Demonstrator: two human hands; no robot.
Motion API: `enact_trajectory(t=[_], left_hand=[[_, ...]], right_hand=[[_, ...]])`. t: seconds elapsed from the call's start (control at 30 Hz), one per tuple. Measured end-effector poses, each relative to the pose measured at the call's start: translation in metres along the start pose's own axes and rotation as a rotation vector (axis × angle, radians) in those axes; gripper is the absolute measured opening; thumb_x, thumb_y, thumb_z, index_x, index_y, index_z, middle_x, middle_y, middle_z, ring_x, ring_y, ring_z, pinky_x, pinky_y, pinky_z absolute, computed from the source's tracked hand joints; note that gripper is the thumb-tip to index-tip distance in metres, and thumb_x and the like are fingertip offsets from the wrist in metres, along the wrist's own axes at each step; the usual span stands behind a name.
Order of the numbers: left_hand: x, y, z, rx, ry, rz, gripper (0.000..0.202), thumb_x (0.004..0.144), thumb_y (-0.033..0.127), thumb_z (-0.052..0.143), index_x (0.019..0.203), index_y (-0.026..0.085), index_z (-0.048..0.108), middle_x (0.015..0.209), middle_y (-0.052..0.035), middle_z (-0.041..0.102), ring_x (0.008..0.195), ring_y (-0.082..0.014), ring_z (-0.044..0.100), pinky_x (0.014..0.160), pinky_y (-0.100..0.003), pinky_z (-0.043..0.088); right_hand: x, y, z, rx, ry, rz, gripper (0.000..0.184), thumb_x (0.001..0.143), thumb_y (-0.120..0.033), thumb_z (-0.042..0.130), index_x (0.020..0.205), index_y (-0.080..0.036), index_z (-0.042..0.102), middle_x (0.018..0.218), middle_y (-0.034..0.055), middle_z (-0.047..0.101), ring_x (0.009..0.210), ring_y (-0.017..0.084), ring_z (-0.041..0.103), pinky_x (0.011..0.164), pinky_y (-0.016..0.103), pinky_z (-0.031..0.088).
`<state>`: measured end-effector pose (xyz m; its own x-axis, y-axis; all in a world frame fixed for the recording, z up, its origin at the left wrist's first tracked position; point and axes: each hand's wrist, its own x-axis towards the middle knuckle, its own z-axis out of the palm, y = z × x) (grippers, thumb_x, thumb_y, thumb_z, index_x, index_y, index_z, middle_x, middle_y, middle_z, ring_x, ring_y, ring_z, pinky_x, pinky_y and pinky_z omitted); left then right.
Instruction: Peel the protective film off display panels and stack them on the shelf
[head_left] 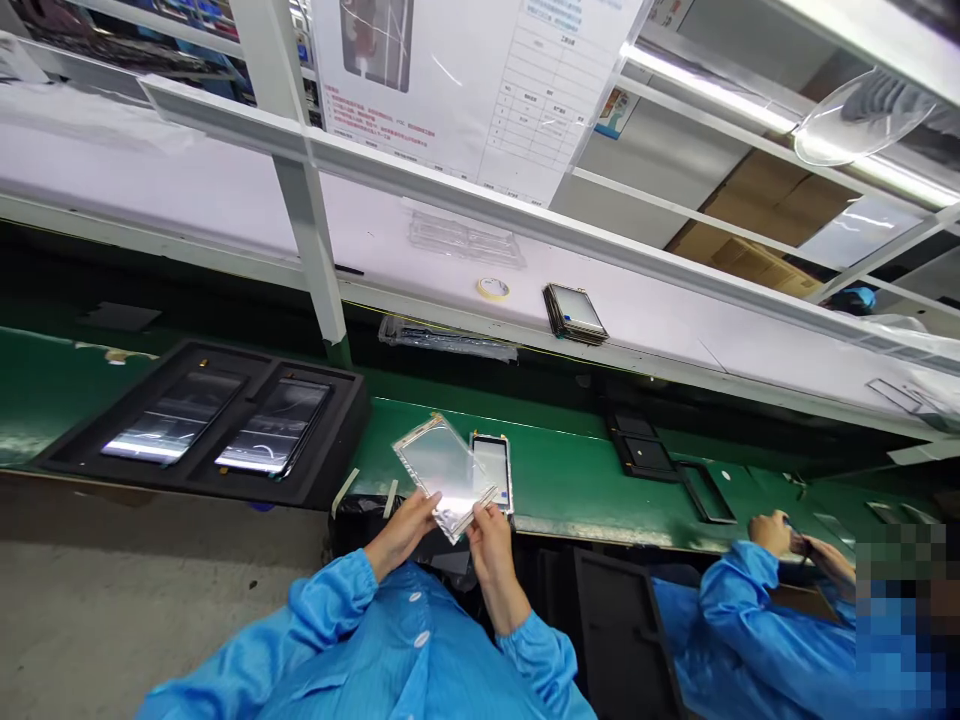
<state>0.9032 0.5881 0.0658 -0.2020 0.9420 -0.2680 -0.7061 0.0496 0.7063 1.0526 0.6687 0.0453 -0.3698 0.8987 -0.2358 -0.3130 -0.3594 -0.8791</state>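
A clear rectangular panel (448, 462) with silvery edges is held tilted above the front edge of the green bench. My left hand (409, 530) pinches its lower left side between thumb and fingers. At the lower right corner, my right hand (491, 540) is closed on the panel's edge, where a narrow pale strip (486, 497) shows; I cannot tell whether that strip is loose. Just behind, a black-bordered screen panel (501, 455) lies on the bench, partly covered by the clear one.
A black foam tray (352, 400) with two dark screens stands at left. On the white shelf (660, 330) are a tape roll (493, 288) and a stack of panels (576, 312). A co-worker in blue (765, 630) sits at right, near a black frame (706, 492).
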Motion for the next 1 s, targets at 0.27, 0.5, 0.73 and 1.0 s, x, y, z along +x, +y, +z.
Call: enact_trajectory(t=[0.27, 0.5, 0.73, 1.0], left_hand=[[-0.013, 0.035, -0.001, -0.121, 0.022, 0.124, 0.044, 0.091, 0.038, 0.067, 0.124, 0.011, 0.060, 0.117, -0.0198, 0.075, 0.112, -0.0354, 0.069, 0.100, -0.053, 0.053], [-0.025, 0.044, -0.022, -0.075, -0.054, -0.077, 0.038, 0.096, 0.035, 0.059, 0.121, 0.008, 0.065, 0.119, -0.0235, 0.073, 0.107, -0.0325, 0.071, 0.085, -0.042, 0.059], [-0.047, 0.039, -0.046, -0.037, -0.093, -0.225, 0.048, 0.097, 0.041, 0.055, 0.137, 0.014, 0.053, 0.118, -0.0228, 0.074, 0.100, -0.0313, 0.073, 0.075, -0.040, 0.059], [-0.065, 0.031, -0.062, -0.170, -0.104, -0.329, 0.056, 0.097, 0.039, 0.057, 0.146, 0.013, 0.046, 0.102, -0.0181, 0.078, 0.080, -0.0257, 0.075, 0.062, -0.029, 0.057]], right_hand=[[-0.025, -0.009, 0.013, -0.844, 0.041, -0.515, 0.074, 0.079, -0.059, 0.074, 0.135, -0.019, 0.048, 0.131, 0.0182, 0.059, 0.121, 0.034, 0.056, 0.100, 0.057, 0.047], [-0.040, -0.038, 0.038, -1.558, -0.682, -0.914, 0.041, 0.082, -0.047, 0.077, 0.111, -0.021, 0.064, 0.103, 0.0079, 0.062, 0.094, 0.025, 0.055, 0.080, 0.039, 0.048], [-0.047, -0.016, 0.046, -1.613, -0.944, -0.894, 0.013, 0.101, -0.030, 0.054, 0.096, -0.020, 0.060, 0.092, 0.0037, 0.062, 0.082, 0.017, 0.056, 0.064, 0.026, 0.041], [-0.078, -0.010, 0.070, -1.642, -0.893, -0.634, 0.036, 0.091, -0.049, 0.066, 0.107, -0.018, 0.055, 0.105, 0.0070, 0.062, 0.087, 0.020, 0.061, 0.066, 0.028, 0.046]])
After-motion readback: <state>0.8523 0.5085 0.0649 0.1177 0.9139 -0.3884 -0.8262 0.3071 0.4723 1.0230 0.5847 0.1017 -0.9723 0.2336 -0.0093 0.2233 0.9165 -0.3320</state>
